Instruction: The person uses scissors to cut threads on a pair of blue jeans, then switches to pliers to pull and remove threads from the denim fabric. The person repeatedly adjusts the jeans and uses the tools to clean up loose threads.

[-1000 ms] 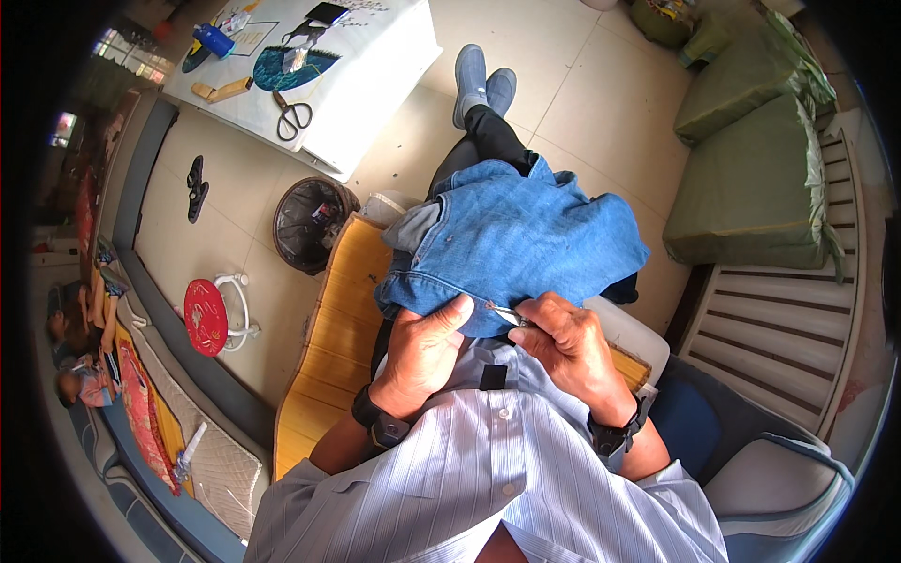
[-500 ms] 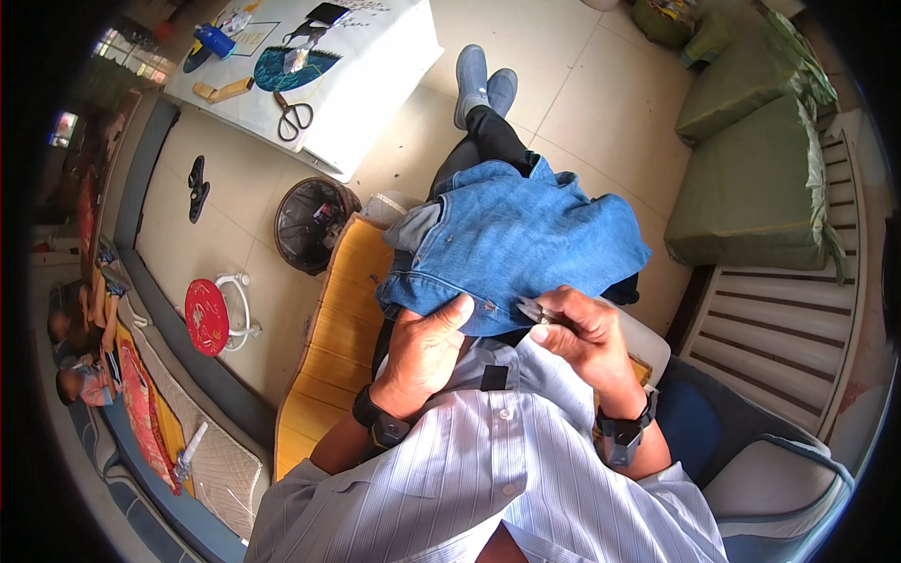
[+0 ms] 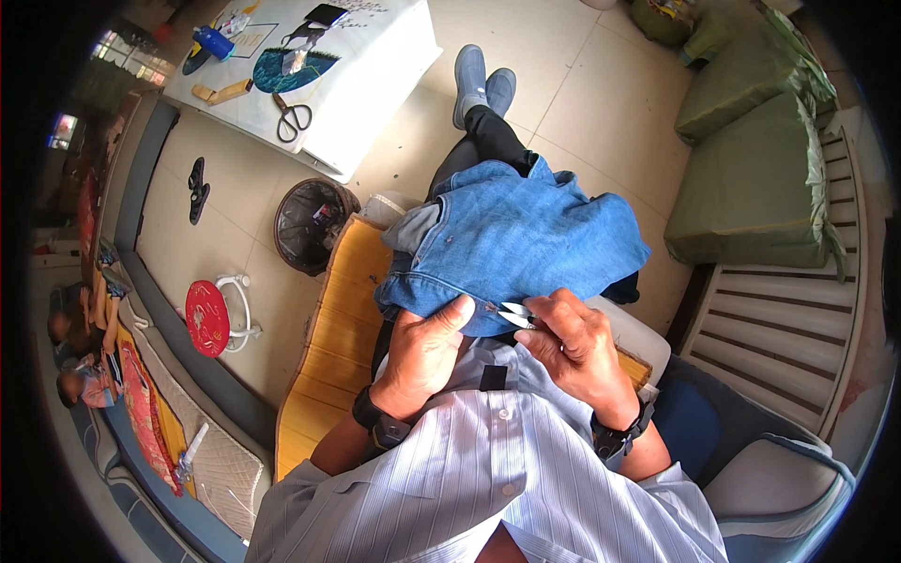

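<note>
Left hand (image 3: 418, 355) pinches denim garment (image 3: 526, 235); right hand (image 3: 577, 347) pinches open-bladed snips (image 3: 518, 321). Risk: if left grip slackens, tips could nick denim.

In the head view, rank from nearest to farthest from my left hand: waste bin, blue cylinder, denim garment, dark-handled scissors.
1. Denim garment: pinched in your left hand.
2. Waste bin: on the floor, ahead-left.
3. Dark-handled scissors: on the table, near edge.
4. Blue cylinder: on the table, beyond the scissors.
</note>
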